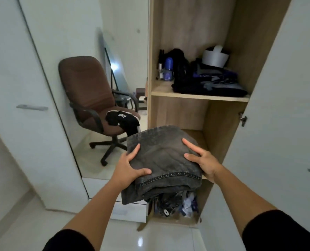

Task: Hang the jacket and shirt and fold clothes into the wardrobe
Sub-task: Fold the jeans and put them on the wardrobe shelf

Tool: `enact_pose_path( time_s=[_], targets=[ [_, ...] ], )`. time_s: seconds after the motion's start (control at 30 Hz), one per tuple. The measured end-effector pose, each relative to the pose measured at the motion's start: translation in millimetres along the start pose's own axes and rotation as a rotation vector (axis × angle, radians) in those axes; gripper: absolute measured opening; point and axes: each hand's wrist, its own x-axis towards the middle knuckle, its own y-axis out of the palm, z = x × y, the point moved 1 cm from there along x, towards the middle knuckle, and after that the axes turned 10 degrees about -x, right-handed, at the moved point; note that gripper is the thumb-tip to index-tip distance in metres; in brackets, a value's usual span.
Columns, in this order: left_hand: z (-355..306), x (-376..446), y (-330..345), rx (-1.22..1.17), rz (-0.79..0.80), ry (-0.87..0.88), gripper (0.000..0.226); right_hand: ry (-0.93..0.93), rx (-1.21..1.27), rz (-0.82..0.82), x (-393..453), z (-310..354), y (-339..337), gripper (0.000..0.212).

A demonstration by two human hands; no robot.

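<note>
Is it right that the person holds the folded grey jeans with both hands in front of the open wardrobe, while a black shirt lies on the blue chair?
Not quite: the head view shows the chair is brown, not blue. The rest holds: left hand, right hand, folded grey jeans, open wardrobe, black shirt.
</note>
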Motion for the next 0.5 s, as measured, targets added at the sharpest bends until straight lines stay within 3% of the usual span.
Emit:
enact_pose_path(
  time_s=[0.27,0.5],
  targets=[
    [5.7,85.3,86.5,0.01,0.091,-0.01,0.108,0.029,-0.05,-0.121,55.6,-20.8,-90.6,0.048],
    [15.8,178.9,115.3,0.076,0.122,0.067,0.108,0.008,0.022,-0.2,125.8,-32.0,-124.6,0.049]
  ],
)
